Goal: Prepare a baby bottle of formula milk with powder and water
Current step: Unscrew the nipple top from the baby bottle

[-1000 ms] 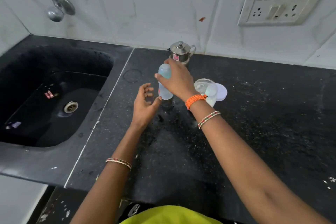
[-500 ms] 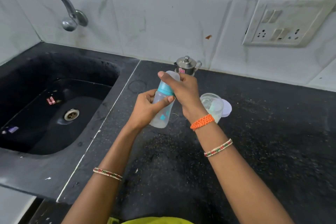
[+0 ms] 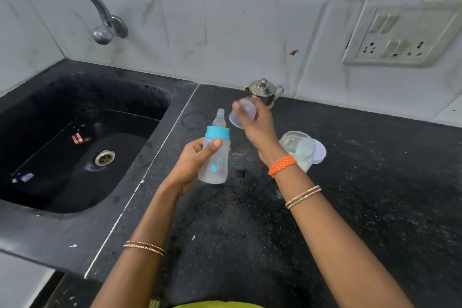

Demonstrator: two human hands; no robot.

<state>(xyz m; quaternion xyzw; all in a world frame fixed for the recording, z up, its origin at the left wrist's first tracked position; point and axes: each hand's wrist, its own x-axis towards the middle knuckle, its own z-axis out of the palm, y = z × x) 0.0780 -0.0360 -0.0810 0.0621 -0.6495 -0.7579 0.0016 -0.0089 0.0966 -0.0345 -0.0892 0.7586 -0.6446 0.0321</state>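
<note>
My left hand (image 3: pixel 193 160) grips a clear baby bottle (image 3: pixel 215 157) with a blue collar and an exposed teat, held above the black counter. Just to the right of the teat and apart from it, my right hand (image 3: pixel 258 126) holds the bottle's clear dome cap (image 3: pixel 241 114). A clear open jar (image 3: pixel 298 149) with whitish contents stands behind my right wrist, its round white lid (image 3: pixel 320 151) flat beside it. A small steel lidded pot (image 3: pixel 265 91) stands at the wall.
A black sink (image 3: pixel 75 147) with a drain lies at the left, under a curved steel tap (image 3: pixel 82 2). A switch and socket plate (image 3: pixel 402 32) hangs on the tiled wall at right. The black stone counter (image 3: pixel 362 195) stretches right and toward me.
My left hand took hold of the bottle and it was lifted off the counter. My right hand pulled the clear cap off, baring the teat.
</note>
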